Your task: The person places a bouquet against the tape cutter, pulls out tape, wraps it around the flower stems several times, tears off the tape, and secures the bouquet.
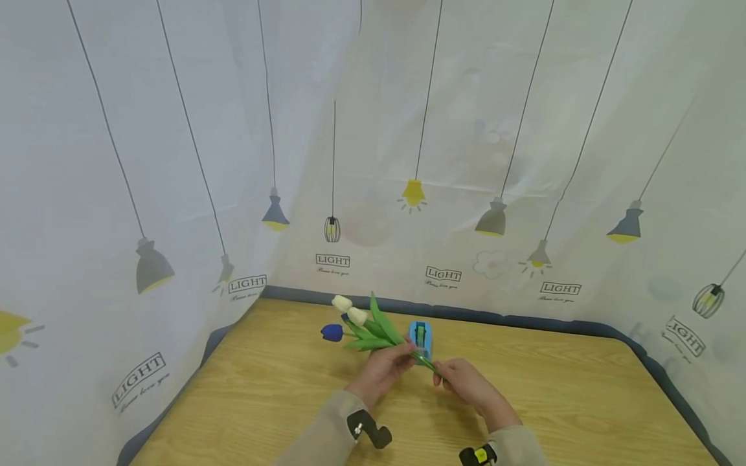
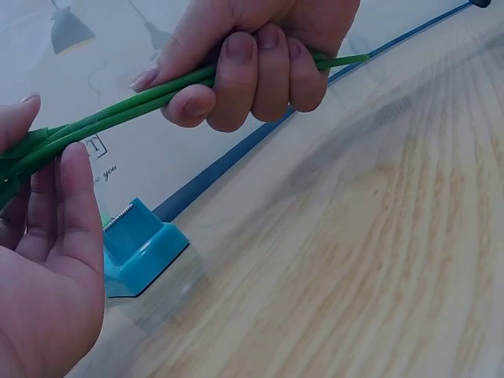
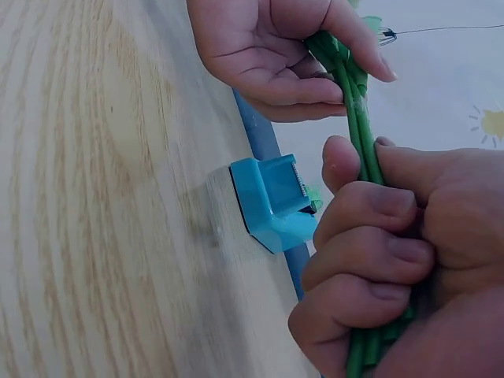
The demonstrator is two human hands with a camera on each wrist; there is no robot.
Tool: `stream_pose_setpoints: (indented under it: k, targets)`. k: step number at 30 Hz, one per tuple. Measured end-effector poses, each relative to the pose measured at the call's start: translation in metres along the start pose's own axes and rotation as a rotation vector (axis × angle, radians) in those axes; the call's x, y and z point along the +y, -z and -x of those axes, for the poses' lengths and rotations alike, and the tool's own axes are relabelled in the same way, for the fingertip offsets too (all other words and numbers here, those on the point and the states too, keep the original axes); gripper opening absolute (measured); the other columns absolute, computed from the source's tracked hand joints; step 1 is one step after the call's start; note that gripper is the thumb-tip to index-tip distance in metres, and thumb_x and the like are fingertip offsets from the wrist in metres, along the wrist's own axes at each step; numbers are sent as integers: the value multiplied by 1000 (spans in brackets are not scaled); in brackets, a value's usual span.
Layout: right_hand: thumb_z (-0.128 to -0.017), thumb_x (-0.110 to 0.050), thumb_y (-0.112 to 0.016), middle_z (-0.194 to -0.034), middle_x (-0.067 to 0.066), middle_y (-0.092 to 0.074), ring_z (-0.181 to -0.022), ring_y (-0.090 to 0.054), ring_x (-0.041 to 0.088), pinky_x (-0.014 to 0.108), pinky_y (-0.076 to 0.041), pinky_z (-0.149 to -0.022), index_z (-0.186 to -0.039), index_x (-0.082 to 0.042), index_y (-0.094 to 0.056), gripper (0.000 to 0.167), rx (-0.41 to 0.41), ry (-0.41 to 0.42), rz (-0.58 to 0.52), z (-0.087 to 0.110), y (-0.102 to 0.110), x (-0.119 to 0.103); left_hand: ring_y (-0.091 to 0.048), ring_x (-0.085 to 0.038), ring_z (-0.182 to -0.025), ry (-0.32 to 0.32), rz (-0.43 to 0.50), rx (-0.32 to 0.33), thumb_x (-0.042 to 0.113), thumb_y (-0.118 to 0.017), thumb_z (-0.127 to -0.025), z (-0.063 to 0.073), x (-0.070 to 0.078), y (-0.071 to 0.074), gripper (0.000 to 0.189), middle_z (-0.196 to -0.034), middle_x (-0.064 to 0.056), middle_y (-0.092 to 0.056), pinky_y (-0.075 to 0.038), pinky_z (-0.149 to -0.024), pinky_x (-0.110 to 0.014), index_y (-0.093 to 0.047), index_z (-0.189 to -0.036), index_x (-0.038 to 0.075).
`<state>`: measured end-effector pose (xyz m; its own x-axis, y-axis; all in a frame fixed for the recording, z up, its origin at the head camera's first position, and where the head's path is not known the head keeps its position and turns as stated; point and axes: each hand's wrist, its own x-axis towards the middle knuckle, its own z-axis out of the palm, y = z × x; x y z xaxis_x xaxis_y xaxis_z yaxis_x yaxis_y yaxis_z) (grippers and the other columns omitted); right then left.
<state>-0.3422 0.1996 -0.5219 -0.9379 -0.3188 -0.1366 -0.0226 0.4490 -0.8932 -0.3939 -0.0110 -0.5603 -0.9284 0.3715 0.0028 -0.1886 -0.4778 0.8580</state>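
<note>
A small bunch of artificial tulips, with white blooms [image 1: 357,316], a blue bloom [image 1: 332,332] and green leaves [image 1: 381,318], points to the upper left in the head view. My left hand [image 1: 389,366] holds the stems just below the leaves, thumb on one side and fingers on the other. Lower down, my right hand [image 1: 465,383] grips the green stems [image 3: 354,130], its fingers curled round them. In the left wrist view one stem tip [image 2: 346,61] sticks out past the right hand [image 2: 256,67]. A light blue tape dispenser [image 1: 421,336] stands on the table just behind the stems.
The wooden table [image 1: 262,401] ends at a dark blue border [image 1: 513,320] along the back and sides. A pale cloth backdrop [image 1: 384,129] printed with hanging lamps surrounds it. Black wrist mounts [image 1: 368,428] sit over both beige sleeves.
</note>
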Motion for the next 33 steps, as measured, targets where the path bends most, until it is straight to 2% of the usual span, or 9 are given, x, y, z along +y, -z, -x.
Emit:
stream_pose_setpoints:
  k: [4, 9, 13, 16, 20, 22, 28, 30, 33]
  targets:
    - [-116, -30, -45, -61, -6, -40, -52, -27, 10, 22, -26, -49, -94, 4, -69, 47, 40, 36, 60, 0, 0, -3, -72, -4, -81, -7, 25, -1, 6, -69, -101, -1, -2, -1, 14, -89, 8, -76, -61, -81, -19, -70, -95, 18]
    - [-115, -23, -47, -64, -3, -41, -57, -31, 14, 26, -30, -53, -93, -1, -72, 40, 113, 9, 144, 2, -1, -9, -73, -5, -80, -20, 58, 5, 8, -69, -101, 0, -4, -3, 14, -87, 7, -77, -62, -81, -19, -72, -93, 18]
    - [-113, -21, -50, -69, 2, -46, -62, -35, 17, 30, -33, -57, -92, -7, -74, 35, 187, -3, 226, 3, -4, -12, -72, -5, -78, -27, 75, 49, 10, -71, -101, -1, -7, -5, 13, -85, 7, -76, -62, -78, -20, -73, -91, 19]
    - [-112, -20, -52, -76, 3, -58, -64, -40, 18, 32, -37, -61, -92, -9, -74, 32, 239, 14, 306, 2, -6, -12, -72, -6, -77, -34, 84, 94, 11, -73, -100, -2, -10, -6, 11, -83, 6, -76, -62, -76, -20, -75, -91, 17]
    - [-111, -19, -56, -89, 2, -71, -69, -48, 17, 33, -44, -68, -92, -11, -75, 29, 270, 58, 405, 0, -9, -10, -71, -6, -78, -39, 92, 135, 12, -74, -99, -2, -11, -7, 11, -83, 6, -76, -61, -76, -19, -76, -90, 18]
    - [-110, -19, -57, -91, 1, -72, -71, -50, 16, 33, -44, -69, -91, -11, -75, 28, 269, 75, 425, 0, -9, -11, -70, -6, -79, -39, 90, 144, 11, -73, -99, -2, -11, -7, 13, -84, 6, -76, -61, -76, -19, -75, -88, 18]
    - [-111, -20, -55, -69, 1, -60, -59, -45, 15, 28, -39, -55, -89, -9, -76, 32, 192, 68, 363, 4, -6, -13, -69, -5, -77, -29, 48, 133, 6, -69, -99, -1, -10, -6, 18, -84, 7, -73, -60, -75, -18, -72, -86, 18]
    - [-113, -23, -52, -63, 1, -54, -53, -42, 13, 26, -37, -51, -95, -6, -77, 35, 145, 48, 285, 4, -5, -11, -68, -4, -75, -28, 30, 122, 6, -69, -99, 0, -10, -5, 18, -82, 7, -72, -60, -74, -18, -70, -85, 17]
    - [-116, -31, -44, -62, 1, -55, -50, -42, 11, 24, -35, -49, -105, 1, -75, 46, 53, 7, 135, 5, -5, -8, -68, -4, -72, -29, 10, 108, 5, -70, -98, 0, -9, -4, 17, -81, 6, -72, -59, -72, -17, -70, -85, 16]
